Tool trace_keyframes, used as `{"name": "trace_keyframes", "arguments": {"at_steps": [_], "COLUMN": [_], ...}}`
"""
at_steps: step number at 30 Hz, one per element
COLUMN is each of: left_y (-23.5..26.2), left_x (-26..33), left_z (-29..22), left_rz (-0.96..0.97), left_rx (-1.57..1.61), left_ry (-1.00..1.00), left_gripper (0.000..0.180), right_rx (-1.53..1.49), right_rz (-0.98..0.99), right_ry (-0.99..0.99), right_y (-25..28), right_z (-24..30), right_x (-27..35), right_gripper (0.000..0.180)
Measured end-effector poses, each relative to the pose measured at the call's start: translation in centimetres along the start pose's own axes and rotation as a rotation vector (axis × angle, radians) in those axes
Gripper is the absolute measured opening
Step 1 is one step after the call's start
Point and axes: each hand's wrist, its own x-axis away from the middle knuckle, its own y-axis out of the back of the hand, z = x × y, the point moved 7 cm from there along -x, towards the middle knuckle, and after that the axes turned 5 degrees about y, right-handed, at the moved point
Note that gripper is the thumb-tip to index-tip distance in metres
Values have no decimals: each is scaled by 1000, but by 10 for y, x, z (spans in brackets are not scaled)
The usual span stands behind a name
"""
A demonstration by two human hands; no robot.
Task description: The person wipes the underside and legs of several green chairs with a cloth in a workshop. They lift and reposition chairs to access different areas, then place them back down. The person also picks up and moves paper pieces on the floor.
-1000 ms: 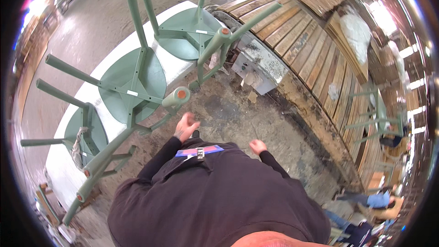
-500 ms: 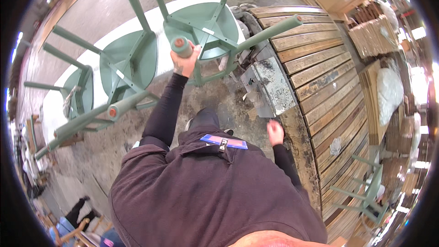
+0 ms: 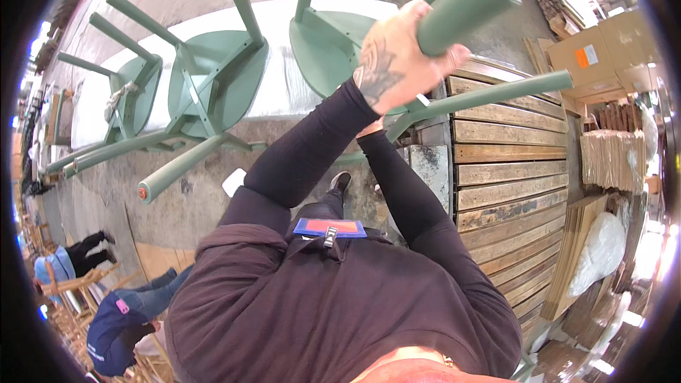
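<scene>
A green wooden chair (image 3: 312, 64) is upside down on the white-covered surface, its legs pointing up toward me. My left hand (image 3: 401, 57) is wrapped round one thick green chair leg (image 3: 468, 10), which comes close to the camera. Below it, my right hand (image 3: 371, 128) reaches under the left forearm to the chair's lower part. Its fingers are hidden behind my left arm, so its grip does not show. A second upturned green chair (image 3: 237, 74) stands to the left, and a smaller-looking third one (image 3: 145, 78) is farther left.
A wooden slatted platform (image 3: 511, 163) runs along the right, with a stained metal box (image 3: 429, 167) at its near side. Cardboard boxes (image 3: 589, 53) and stacked flat cardboard (image 3: 613, 159) stand beyond. Two other people are at the lower left, one in dark blue (image 3: 110, 337).
The held chair leg has swung up and to the right with my left hand. My right hand has moved from beside the platform up to the chair. The view has shifted.
</scene>
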Motion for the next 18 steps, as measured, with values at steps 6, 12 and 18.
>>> {"name": "trace_keyframes", "arguments": {"at_steps": [6,12,18], "left_y": [130,-13,-3], "left_x": [210,403,333], "left_z": [179,294,253], "left_rz": [-630,-604,-828], "left_rx": [-354,907,752], "left_ry": [444,1459,988], "left_gripper": [77,105,72], "right_rx": [598,367,203], "right_rz": [76,-92,-46], "right_ry": [344,337,259], "right_y": [-92,-91,-90], "right_z": [100,183,285], "right_x": [-5,-44,-28], "right_gripper": [14,11,9]}}
